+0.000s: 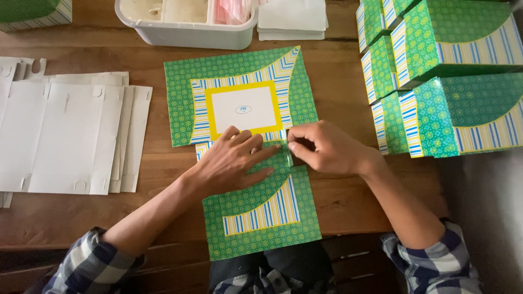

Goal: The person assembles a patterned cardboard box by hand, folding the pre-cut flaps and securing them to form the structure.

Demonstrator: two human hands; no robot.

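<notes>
Both hands [272, 155] on green carton blank [256, 179]

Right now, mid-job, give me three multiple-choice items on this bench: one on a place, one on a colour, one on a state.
1. Where is the stack of white flat blanks?
A. left side of the table
B. right side
C. inside the tub

2. What colour frames the white panel on the green printed sheet?
A. red
B. yellow
C. black

3. What are the hands doing?
A. hanging free
B. holding a cup
C. pressing on the sheet

Answers: 1 A, the blanks lie at the left; 2 B, a yellow border rings the panel; 3 C, the left hand lies flat while the right hand pinches a fold.
</notes>
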